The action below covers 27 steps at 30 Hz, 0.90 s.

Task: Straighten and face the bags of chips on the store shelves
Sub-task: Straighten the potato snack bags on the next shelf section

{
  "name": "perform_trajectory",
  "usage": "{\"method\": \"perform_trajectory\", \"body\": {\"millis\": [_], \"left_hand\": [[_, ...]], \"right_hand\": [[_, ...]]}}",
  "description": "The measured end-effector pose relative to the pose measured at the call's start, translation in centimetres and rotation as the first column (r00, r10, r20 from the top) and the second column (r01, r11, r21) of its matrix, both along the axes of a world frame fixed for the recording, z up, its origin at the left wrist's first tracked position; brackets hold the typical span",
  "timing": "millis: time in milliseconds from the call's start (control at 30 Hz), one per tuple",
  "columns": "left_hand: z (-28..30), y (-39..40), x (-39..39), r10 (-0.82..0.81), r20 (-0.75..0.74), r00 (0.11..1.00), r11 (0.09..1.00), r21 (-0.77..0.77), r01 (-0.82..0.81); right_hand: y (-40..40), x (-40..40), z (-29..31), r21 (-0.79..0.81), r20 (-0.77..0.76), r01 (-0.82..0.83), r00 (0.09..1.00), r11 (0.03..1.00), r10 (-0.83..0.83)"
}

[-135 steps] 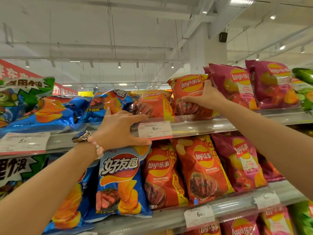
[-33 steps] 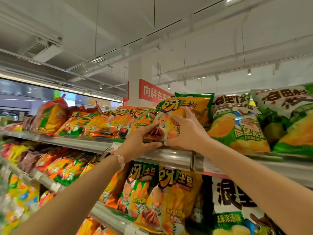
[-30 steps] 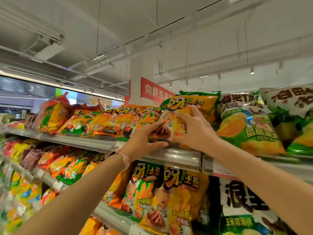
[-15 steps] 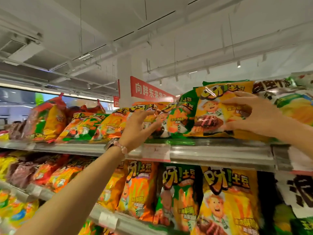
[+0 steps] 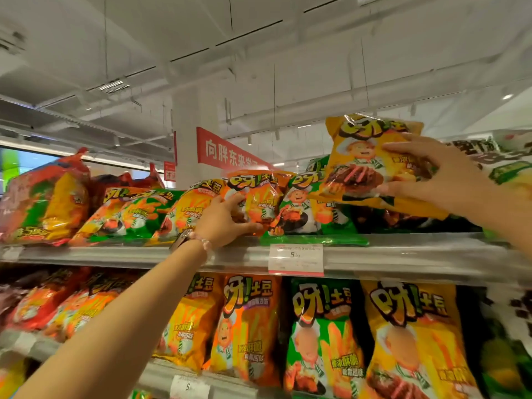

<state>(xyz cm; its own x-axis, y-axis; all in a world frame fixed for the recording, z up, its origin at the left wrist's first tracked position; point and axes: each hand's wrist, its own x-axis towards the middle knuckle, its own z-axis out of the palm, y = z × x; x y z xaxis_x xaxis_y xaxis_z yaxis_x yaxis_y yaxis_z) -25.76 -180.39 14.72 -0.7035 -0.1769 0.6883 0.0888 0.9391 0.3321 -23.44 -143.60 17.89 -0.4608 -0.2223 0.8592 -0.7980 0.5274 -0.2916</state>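
Right hand (image 5: 440, 180) up at the top shelf (image 5: 403, 257), fingers and thumb pinching the right edge of a yellow chip bag (image 5: 365, 162), lifted clear of the row and tilted, face toward the camera. Left hand (image 5: 227, 217) lower down, fingers curled around the bottom of an orange bag (image 5: 256, 194) standing at the shelf lip, thumb underneath. Just below the right grip, a green bag (image 5: 305, 208) leaning forward, its bottom seam hanging over the shelf edge above the price tag (image 5: 296, 259). Likely risks from here: a one-edge pinch on slick film, so the yellow bag apt to swing or slip free and fall past the lower shelf bags (image 5: 316, 335); its loose corner brushing the green bag beneath on the way down and tipping it off the edge; too firm a squeeze crushing chips or creasing the printed face. Near the left grip, a tug on the orange bag apt to topple the leaning neighbours (image 5: 184, 211) just beside it, already slumped backward. Gap behind the yellow bag hidden, so room for seating it upright impossible to judge.
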Motion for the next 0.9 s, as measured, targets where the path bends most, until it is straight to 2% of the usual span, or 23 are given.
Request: {"method": "perform_trajectory", "body": {"millis": [100, 267, 433, 633, 900], "left_hand": [[0.1, 0.1, 0.1, -0.053, -0.052, 0.997, 0.999, 0.007, 0.054], [0.6, -0.2, 0.9, -0.143, -0.241, 0.960, 0.985, 0.060, 0.162], [1.7, -0.3, 3.4, -0.256, -0.438, 0.862, 0.922, 0.158, 0.354], [2.3, -2.1, 4.8, -0.280, -0.497, 0.822, 0.916, 0.117, 0.383], [4.3, -6.1, 5.2, -0.338, -0.534, 0.775, 0.883, 0.104, 0.457]], "right_hand": [[-0.6, -0.6, 0.3, 0.042, -0.026, 0.045, 0.999, 0.998, -0.044], [-1.9, -1.5, 1.1, 0.041, -0.026, 0.029, 0.999, 0.999, -0.028], [-3.6, -2.7, 2.2, 0.018, -0.054, -0.011, 0.998, 1.000, 0.012], [-6.4, -3.4, 1.8, -0.004, -0.077, -0.068, 0.995, 0.998, 0.068], [-10.9, -2.7, 2.6, -0.038, -0.137, -0.015, 0.990, 0.999, 0.010]]}}
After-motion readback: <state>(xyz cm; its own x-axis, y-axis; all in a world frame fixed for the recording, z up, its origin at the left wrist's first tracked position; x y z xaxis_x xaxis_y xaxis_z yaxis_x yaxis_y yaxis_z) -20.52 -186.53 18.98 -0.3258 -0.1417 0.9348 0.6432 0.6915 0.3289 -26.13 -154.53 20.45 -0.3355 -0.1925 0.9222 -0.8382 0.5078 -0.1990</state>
